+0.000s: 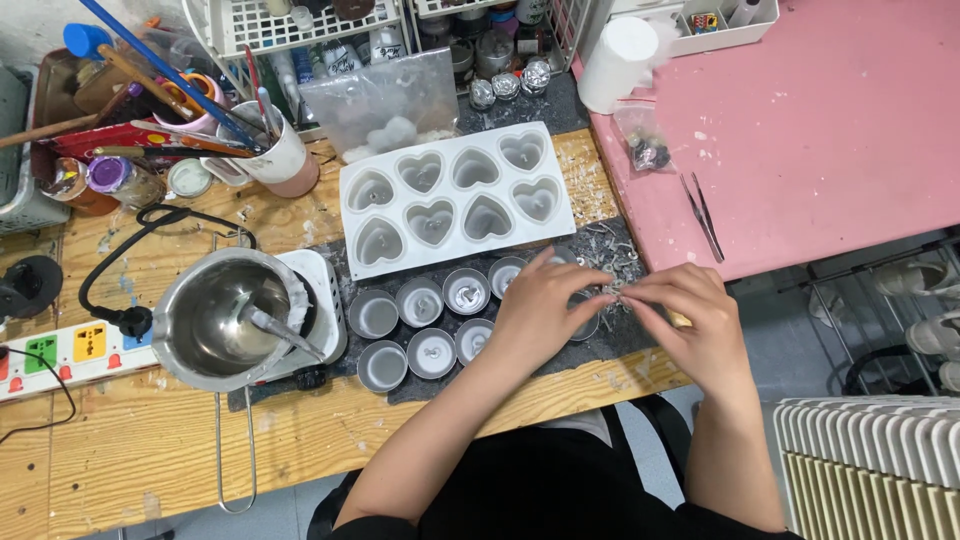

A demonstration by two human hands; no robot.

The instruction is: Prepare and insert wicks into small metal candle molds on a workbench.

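Fingertips hide most of what you pinch: a small pale, stringy scrap [612, 291] between both hands, too small to tell its kind. Your left hand [540, 310] lies palm down over the right end of the round metal cups [420, 300], covering at least one of them; its fingers are curled in, thumb and forefinger closed on the scrap. Your right hand [690, 315] meets it from the other side, fingers bent, tips pinched on the same scrap. Both hands hang above the dark mat [630, 335] on the wooden tabletop [130, 440], just beside a heap of pale shavings [605, 252]. Whether the cups hold wax or stand bare you cannot tell from the glare.

White heart-shaped silicone mould [455, 197] sits just behind the cups, its cavities holding pale fill. Left of the cups, a steel melting pot [220, 315] rests on a small white hotplate [325, 290], a tool lying inside. Tweezers [703, 212] lie on the pink surface [830, 130], well apart from your hands. The racks at the top edge are cut off.
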